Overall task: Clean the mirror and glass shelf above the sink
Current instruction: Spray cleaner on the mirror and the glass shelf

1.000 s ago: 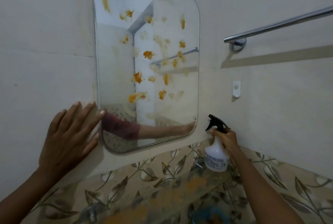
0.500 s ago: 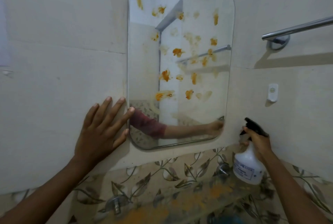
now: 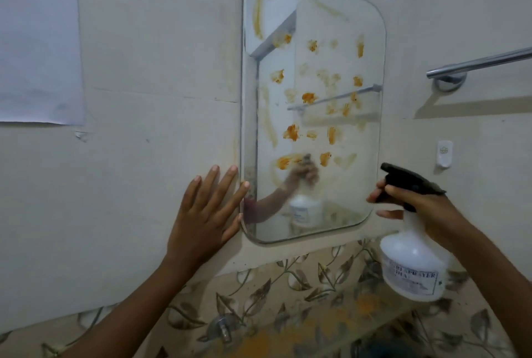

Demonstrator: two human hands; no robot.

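Note:
A rounded-corner mirror [image 3: 313, 104] hangs on the cream wall, spotted with several orange smears. My left hand [image 3: 205, 213] lies flat on the wall, fingers spread, its fingertips touching the mirror's lower left edge. My right hand [image 3: 423, 210] grips a white spray bottle [image 3: 411, 265] with a black trigger head, raised in front of the mirror's lower right corner, nozzle turned toward the glass. The glass shelf [image 3: 345, 326] runs below, dusted with orange stains, held by a metal bracket [image 3: 220, 327].
A chrome towel bar [image 3: 478, 65] juts from the wall at the right. A small white wall hook [image 3: 444, 153] sits under it. A white paper sheet [image 3: 37, 40] is stuck on the wall at the upper left. Leaf-patterned tiles [image 3: 288, 277] line the wall behind the shelf.
My right hand has lifted the spray bottle up off the shelf area toward the mirror. The view has swung left, so the mirror sits further right. My left hand stays on the wall.

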